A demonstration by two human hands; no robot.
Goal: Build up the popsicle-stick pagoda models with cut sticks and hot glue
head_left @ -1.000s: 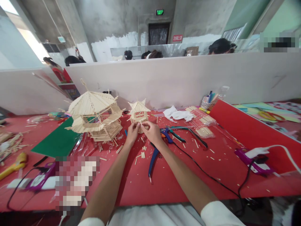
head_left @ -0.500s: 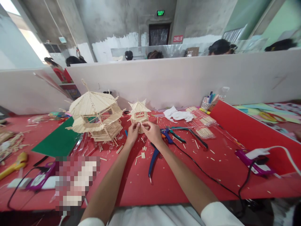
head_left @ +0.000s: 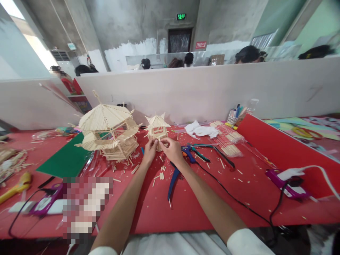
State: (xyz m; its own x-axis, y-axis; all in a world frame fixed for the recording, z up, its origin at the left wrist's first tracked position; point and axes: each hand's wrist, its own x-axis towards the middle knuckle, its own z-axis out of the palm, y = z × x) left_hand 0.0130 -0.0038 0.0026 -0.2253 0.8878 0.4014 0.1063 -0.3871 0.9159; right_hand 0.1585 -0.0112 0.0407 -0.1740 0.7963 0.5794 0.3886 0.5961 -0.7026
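At the far left a yellow tool lies near a purple power strip, with a green sheet beyond them, its corner near the larger stick model, wide-roofed and upright. The left hand reaches the front of the small stick model, which stands upright on the tabletop, roof peak up and long axis vertical, apart from the white partition behind it. Both hands are close together with fingers pinched, but whether they clamp on a piece I cannot tell. Between the forearms a broad red stretch runs down to the tabletop's front edge. The right hand is near a blue glue gun. Above, a green sign reads "EXIT"; to its right is a red sign with white Chinese characters. Farther right, bagged sticks lie before a red board.
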